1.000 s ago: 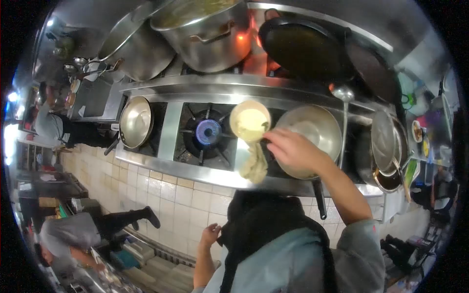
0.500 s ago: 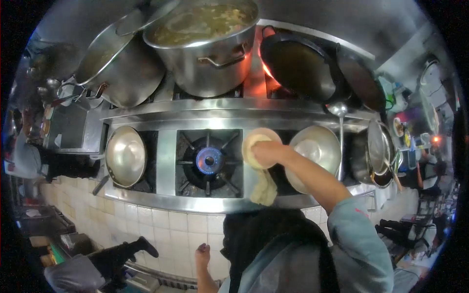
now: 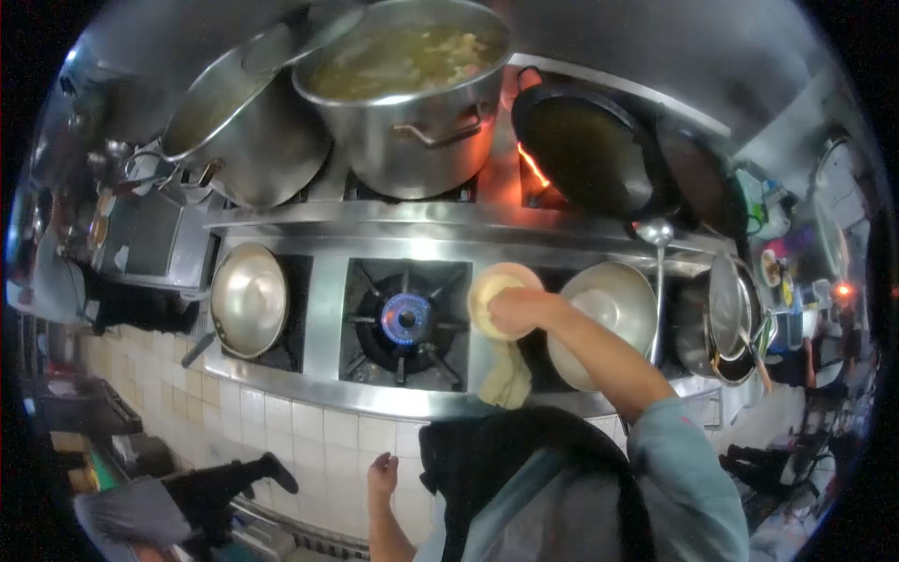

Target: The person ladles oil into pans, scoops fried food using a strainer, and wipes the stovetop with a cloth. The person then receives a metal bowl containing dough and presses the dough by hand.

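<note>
My right hand (image 3: 517,311) reaches into a round, light-coloured bowl (image 3: 479,281) on the steel strip of the stove; its fingertips are hidden inside. A pale cloth (image 3: 507,377) hangs below the bowl toward the front edge. My left hand (image 3: 382,474) is low beside my body, away from the stove, its fingers partly curled and too small to read clearly. A lit burner (image 3: 406,319) with a blue flame is left of the bowl. To the bowl's right sits a wide metal pan (image 3: 604,318).
Large pots (image 3: 412,131) stand at the back, beside a dark wok (image 3: 590,155) over orange flame. A skillet (image 3: 249,300) is at the left, a ladle (image 3: 658,272) at the right. Another person (image 3: 140,515) is at the lower left.
The head view has shifted slightly, so the stove and pots appear a little lower and to the right. My right hand remains in the bowl; my left hand has risen slightly in view.
</note>
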Available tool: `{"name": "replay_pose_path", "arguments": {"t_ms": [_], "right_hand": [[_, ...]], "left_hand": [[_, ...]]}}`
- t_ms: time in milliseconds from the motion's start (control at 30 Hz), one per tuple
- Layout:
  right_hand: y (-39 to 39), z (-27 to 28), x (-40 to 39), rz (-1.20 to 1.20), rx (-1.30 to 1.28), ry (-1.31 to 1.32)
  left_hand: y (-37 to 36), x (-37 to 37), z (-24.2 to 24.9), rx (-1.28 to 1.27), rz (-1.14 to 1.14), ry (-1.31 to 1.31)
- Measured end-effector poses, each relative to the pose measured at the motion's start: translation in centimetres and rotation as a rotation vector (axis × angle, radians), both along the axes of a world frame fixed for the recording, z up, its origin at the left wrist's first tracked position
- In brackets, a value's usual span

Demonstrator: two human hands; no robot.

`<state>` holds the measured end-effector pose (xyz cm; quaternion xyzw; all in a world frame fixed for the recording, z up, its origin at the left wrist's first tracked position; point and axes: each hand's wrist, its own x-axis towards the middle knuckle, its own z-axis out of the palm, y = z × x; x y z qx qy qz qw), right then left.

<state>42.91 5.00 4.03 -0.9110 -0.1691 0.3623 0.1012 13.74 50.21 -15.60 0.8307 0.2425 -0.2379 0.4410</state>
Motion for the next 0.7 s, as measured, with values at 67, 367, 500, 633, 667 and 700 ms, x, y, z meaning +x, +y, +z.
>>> {"name": "replay_pose_path", "arguments": {"t_ms": [67,367,500,633,667,700], "right_hand": [[-1.0,-0.2,-0.1,-0.061,0.217,-0.052],[-1.5,5.3,-2.1,-1.257,1.441,0.235],[-1.4,2.4,-3.1,-1.38,1.601,0.343],[-2.2,4.6,-2.6,-1.434,1.616,0.414],[-3.1,5.7,-2.1,-1.342,1.658,0.404],[-4.2,7.2,-1.2,-1.275,1.738,0.411]], "left_hand": [[0.0,-0.6,0.8,-0.127,0.048,-0.038],[-1.0,-1.9,0.3,-0.136,0.19,0.141],[-1.5,-0.7,1.1,-0.134,0.108,0.088],[-0.4,-0.6,-1.1,-0.218,0.119,0.037],[-0.2,-0.8,-1.2,-0.204,0.121,0.044],[0.2,-1.0,-1.3,-0.197,0.122,0.054]]}}
